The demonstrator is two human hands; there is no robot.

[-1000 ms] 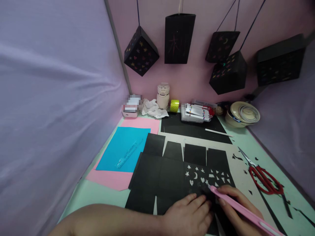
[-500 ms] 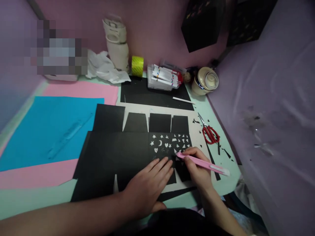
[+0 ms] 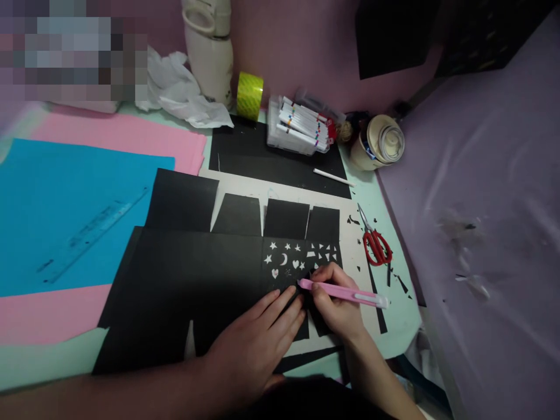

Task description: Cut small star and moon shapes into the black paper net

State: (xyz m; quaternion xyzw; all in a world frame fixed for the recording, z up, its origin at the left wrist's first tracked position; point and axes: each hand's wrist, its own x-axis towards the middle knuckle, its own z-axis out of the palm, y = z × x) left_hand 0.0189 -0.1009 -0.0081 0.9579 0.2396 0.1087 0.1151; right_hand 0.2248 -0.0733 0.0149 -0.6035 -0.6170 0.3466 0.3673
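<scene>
Black cardboard (image 3: 196, 268) with flaps along its far edge lies flat before me. Stars, hearts and a moon are cut through one panel, and small angular holes through the panel to its right. My left hand (image 3: 262, 332) rests flat on the cardboard, fingers stretched out just below the cut shapes. A pink craft knife (image 3: 332, 290) is gripped like a pen in my right hand (image 3: 336, 300). Its tip points left and sits at the cardboard close to my left fingertips; whether it touches I cannot tell. Part of the angular cutouts is hidden behind my right hand.
Red-handled scissors (image 3: 377, 247) lie at the right among black scraps. Behind stand a box of white markers (image 3: 301, 128), yellow tape (image 3: 249, 96), a lidded jar (image 3: 378, 143) and a white bottle (image 3: 210, 64). A clear ruler (image 3: 96, 233) lies on blue paper (image 3: 56, 186) at the left.
The knife tip has shifted left and slightly nearer to me, off the angular cutouts toward my left fingertips. My left hand stays flat on the cardboard. The camera view has tilted and moved closer.
</scene>
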